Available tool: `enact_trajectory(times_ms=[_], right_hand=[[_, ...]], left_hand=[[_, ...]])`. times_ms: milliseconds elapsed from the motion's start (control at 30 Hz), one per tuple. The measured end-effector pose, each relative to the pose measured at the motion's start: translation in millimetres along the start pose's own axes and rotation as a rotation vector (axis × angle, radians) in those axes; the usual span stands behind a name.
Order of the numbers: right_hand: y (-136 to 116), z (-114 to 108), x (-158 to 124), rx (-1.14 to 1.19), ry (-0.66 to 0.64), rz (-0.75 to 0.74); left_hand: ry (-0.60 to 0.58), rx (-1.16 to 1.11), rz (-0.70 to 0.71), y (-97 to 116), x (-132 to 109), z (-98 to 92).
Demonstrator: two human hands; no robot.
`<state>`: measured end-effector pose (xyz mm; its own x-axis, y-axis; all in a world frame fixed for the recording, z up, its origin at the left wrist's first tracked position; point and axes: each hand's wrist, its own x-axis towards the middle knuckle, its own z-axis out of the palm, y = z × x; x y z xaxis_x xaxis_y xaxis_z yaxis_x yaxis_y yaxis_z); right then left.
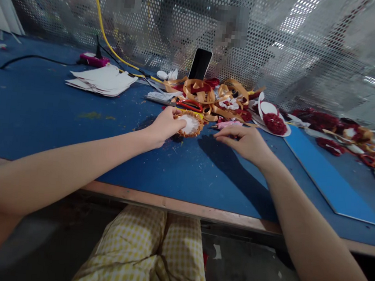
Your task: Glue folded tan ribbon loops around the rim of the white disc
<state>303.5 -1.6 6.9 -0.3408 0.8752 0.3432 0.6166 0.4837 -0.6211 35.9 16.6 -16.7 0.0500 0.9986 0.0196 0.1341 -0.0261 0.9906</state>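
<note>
My left hand (166, 126) grips a round rosette (191, 125) by its left side, thumb over the white centre. Gold-brown ruffled trim runs around the rosette's edge. To its right, my right hand (245, 142) hovers above the blue table, apart from the rosette. Its thumb and fingertips come together in a pinch; whatever they hold, if anything, is too small to see. A pink-handled tool (229, 124) with a thin dark tip lies just behind these fingers. Behind the rosette are red-handled scissors (191, 105).
A heap of gold ribbon (208, 94) lies at the back, below an upright phone (200, 64). White sheets (102, 79) are stacked left, near a purple power strip (94, 60). Dark red rosettes (275, 124) and a bright blue board (333, 179) lie right. Perforated metal mesh (171, 28) stands behind.
</note>
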Motion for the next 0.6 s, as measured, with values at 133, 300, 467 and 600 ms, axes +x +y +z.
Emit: enact_trajectory(times_ms=[133, 300, 467, 600], right_hand=[[9.5, 14.2, 4.8, -0.104, -0.055, -0.136], [1.4, 22.0, 7.1, -0.267, -0.157, -0.228], [-11.8, 33.2, 3.0, -0.643, -0.145, -0.284], [-13.7, 38.8, 1.4, -0.700, -0.180, -0.288]], left_hand=[[0.014, 0.007, -0.013, -0.8, 1.7, 0.8], [0.007, 0.013, -0.012, 0.1, 0.6, 1.5], [-0.010, -0.014, -0.018, 1.7, -0.3, 2.2], [0.003, 0.004, -0.018, 1.6, 0.3, 1.6]])
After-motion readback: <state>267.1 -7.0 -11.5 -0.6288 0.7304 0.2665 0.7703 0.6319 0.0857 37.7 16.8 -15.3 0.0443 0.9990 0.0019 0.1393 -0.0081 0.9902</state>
